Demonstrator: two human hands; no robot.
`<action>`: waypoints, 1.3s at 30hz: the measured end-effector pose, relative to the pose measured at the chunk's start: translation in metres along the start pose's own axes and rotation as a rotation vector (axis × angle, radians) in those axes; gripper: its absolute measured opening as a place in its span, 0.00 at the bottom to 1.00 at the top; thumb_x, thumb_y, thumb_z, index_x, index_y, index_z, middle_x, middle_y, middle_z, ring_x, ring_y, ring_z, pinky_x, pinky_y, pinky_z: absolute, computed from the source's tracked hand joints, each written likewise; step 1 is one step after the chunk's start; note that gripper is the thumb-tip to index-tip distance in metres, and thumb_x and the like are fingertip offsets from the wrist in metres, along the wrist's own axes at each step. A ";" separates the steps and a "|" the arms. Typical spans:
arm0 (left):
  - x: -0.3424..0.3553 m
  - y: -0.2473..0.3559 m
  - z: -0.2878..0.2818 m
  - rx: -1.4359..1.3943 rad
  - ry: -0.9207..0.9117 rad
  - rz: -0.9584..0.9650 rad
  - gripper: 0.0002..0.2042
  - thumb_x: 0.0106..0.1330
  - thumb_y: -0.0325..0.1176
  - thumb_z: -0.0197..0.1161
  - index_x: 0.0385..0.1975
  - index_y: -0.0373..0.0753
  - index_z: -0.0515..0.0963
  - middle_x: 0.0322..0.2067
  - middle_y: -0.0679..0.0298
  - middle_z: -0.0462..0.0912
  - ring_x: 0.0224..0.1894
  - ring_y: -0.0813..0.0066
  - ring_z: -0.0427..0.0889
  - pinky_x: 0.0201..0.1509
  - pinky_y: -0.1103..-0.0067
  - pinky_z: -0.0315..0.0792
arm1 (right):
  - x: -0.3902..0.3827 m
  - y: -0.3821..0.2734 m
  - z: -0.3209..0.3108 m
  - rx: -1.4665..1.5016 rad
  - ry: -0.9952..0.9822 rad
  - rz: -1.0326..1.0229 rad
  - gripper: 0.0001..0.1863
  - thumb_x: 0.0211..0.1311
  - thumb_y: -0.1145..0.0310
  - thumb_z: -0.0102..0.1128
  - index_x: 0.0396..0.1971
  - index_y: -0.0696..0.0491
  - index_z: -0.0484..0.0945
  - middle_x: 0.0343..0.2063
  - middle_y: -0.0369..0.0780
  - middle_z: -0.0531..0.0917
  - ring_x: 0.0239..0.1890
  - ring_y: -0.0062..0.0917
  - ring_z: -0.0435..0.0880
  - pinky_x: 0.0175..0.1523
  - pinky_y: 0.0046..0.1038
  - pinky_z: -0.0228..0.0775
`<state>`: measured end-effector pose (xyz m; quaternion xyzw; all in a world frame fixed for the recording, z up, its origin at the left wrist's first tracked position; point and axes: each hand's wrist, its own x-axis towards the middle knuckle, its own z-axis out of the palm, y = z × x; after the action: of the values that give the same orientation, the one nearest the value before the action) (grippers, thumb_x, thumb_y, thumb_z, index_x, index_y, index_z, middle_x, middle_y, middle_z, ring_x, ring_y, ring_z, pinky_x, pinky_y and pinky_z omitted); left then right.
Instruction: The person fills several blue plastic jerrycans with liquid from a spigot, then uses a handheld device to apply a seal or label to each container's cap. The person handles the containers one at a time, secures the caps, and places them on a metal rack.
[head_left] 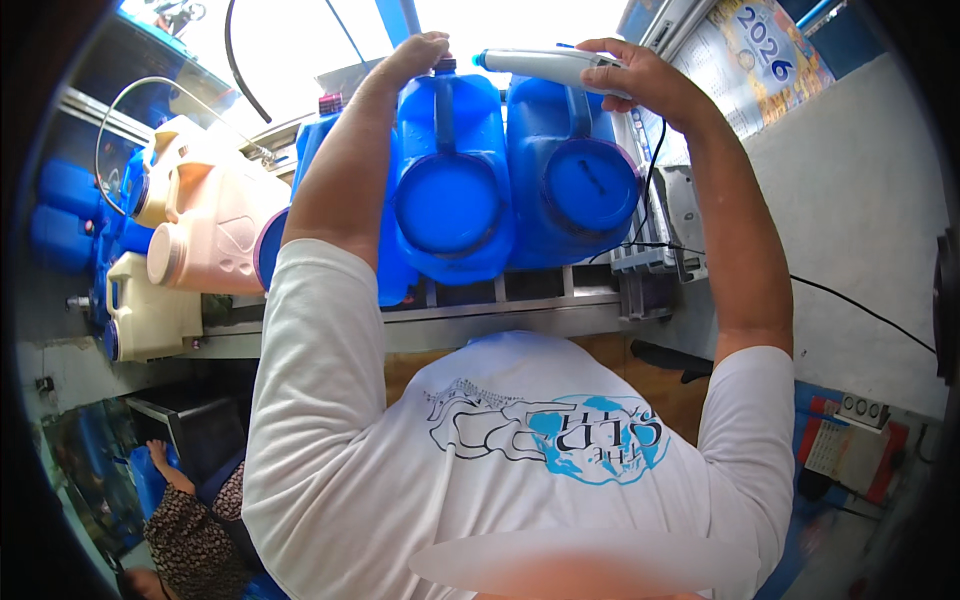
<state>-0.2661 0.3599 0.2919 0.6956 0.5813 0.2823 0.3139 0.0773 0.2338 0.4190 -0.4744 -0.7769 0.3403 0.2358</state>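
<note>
Two large blue water jugs stand upright side by side before me: one in the middle (455, 130) with a dark cap (444, 66), another on its right (560, 120). My left hand (415, 56) is at the middle jug's top, its fingers curled beside the cap; what they hold, if anything, is hidden. Above the right jug, my right hand (635, 80) grips a white corded heat gun (540, 66), fingers wrapped round its wide end. Its narrow, blue-green tip points left toward the capped neck. A black cord (657, 150) hangs below my right hand.
The jugs stand on a metal rack (520, 312). Pinkish (222, 232) and cream (150, 310) containers crowd the left, by a thin curved metal tube (108, 125). Another person's arm (170, 470) shows at lower left. A power strip (862, 410) sits at right.
</note>
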 end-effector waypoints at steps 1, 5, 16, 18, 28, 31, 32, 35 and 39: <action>0.000 -0.006 -0.006 -0.023 0.024 0.012 0.15 0.70 0.36 0.46 0.45 0.33 0.77 0.42 0.53 0.81 0.48 0.61 0.80 0.55 0.70 0.75 | 0.000 0.002 -0.001 -0.031 0.004 0.001 0.40 0.52 0.38 0.64 0.61 0.48 0.72 0.39 0.46 0.81 0.33 0.25 0.84 0.42 0.26 0.78; -0.003 -0.015 -0.019 0.021 0.063 -0.055 0.22 0.72 0.41 0.50 0.62 0.38 0.66 0.55 0.52 0.76 0.55 0.61 0.79 0.60 0.68 0.74 | 0.008 0.006 0.002 0.032 -0.022 0.018 0.41 0.52 0.38 0.64 0.61 0.49 0.71 0.39 0.46 0.81 0.34 0.24 0.84 0.40 0.24 0.78; -0.088 0.036 -0.045 0.365 0.140 0.034 0.27 0.67 0.46 0.56 0.63 0.40 0.69 0.55 0.50 0.78 0.55 0.57 0.80 0.59 0.65 0.73 | 0.040 -0.003 0.025 -0.063 -0.047 -0.063 0.42 0.53 0.37 0.63 0.63 0.49 0.70 0.40 0.45 0.83 0.36 0.27 0.85 0.46 0.31 0.79; -0.125 0.042 -0.053 0.487 0.102 0.100 0.28 0.63 0.47 0.59 0.62 0.40 0.71 0.56 0.47 0.77 0.59 0.51 0.77 0.63 0.64 0.70 | 0.047 -0.004 0.025 -0.025 -0.074 -0.062 0.43 0.53 0.36 0.63 0.63 0.49 0.69 0.40 0.46 0.82 0.36 0.26 0.85 0.46 0.31 0.80; -0.210 -0.035 -0.136 0.103 0.120 -0.236 0.28 0.68 0.46 0.58 0.64 0.37 0.68 0.60 0.49 0.73 0.62 0.58 0.72 0.67 0.68 0.65 | 0.057 -0.015 0.039 -0.002 -0.128 -0.050 0.43 0.52 0.36 0.64 0.63 0.48 0.69 0.45 0.46 0.80 0.39 0.27 0.84 0.48 0.31 0.80; -0.191 -0.061 -0.144 -0.079 0.162 -0.180 0.27 0.69 0.45 0.57 0.65 0.38 0.67 0.60 0.51 0.74 0.63 0.61 0.71 0.68 0.70 0.63 | 0.054 -0.021 0.043 -0.030 -0.123 -0.058 0.44 0.50 0.35 0.64 0.64 0.48 0.69 0.46 0.47 0.80 0.40 0.27 0.84 0.49 0.32 0.81; -0.186 -0.068 -0.145 -0.125 0.166 -0.138 0.27 0.69 0.45 0.56 0.65 0.39 0.67 0.60 0.51 0.74 0.63 0.61 0.71 0.68 0.70 0.62 | 0.051 -0.023 0.043 -0.047 -0.124 -0.046 0.45 0.50 0.35 0.64 0.64 0.48 0.69 0.46 0.47 0.80 0.40 0.27 0.84 0.49 0.32 0.81; -0.163 -0.084 -0.141 -0.140 0.102 -0.075 0.35 0.64 0.54 0.58 0.68 0.44 0.62 0.63 0.47 0.68 0.67 0.52 0.65 0.70 0.61 0.61 | 0.042 -0.029 0.040 -0.077 -0.129 -0.015 0.45 0.51 0.34 0.63 0.63 0.49 0.69 0.46 0.47 0.80 0.40 0.27 0.84 0.49 0.31 0.80; -0.135 -0.099 -0.140 -0.135 -0.031 -0.035 0.45 0.54 0.67 0.62 0.69 0.50 0.60 0.66 0.47 0.64 0.69 0.47 0.61 0.71 0.54 0.58 | 0.030 -0.036 0.035 -0.081 -0.094 -0.010 0.45 0.51 0.33 0.62 0.63 0.50 0.70 0.44 0.47 0.80 0.36 0.24 0.84 0.46 0.28 0.80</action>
<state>-0.4571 0.2542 0.3028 0.6671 0.5680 0.3044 0.3738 0.0191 0.2389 0.4250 -0.4631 -0.8027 0.3290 0.1814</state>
